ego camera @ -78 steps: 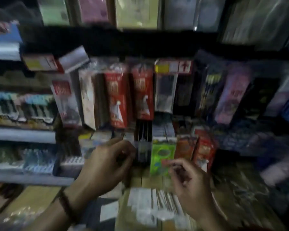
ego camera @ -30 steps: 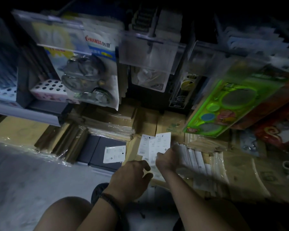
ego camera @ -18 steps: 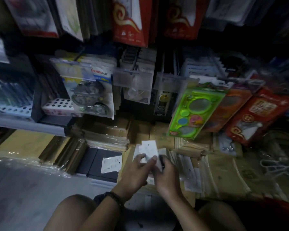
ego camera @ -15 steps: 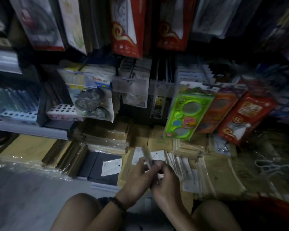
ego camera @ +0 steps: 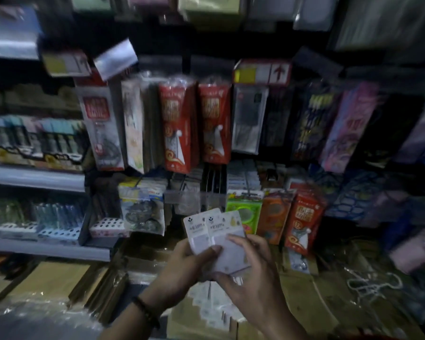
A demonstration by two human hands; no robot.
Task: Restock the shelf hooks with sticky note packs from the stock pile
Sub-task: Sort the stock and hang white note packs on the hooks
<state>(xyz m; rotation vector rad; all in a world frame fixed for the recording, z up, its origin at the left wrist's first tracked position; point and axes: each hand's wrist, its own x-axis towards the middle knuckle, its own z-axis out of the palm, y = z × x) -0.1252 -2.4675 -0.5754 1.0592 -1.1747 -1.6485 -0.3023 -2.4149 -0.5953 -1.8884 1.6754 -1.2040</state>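
A: What can be made out on the left?

B: The shelf (ego camera: 35,179) there is blurred; its goods are unreadable. The left hand (ego camera: 184,265), a dark band on its wrist, grips the sticky note packs (ego camera: 215,231) from the left, thumb across the front.

A: And to the right?

B: The right hand (ego camera: 252,278) clasps the same fanned packs, covering their lower parts. They sit in front of the hanging goods. The stock pile (ego camera: 211,307) below is mostly hidden by the hands.
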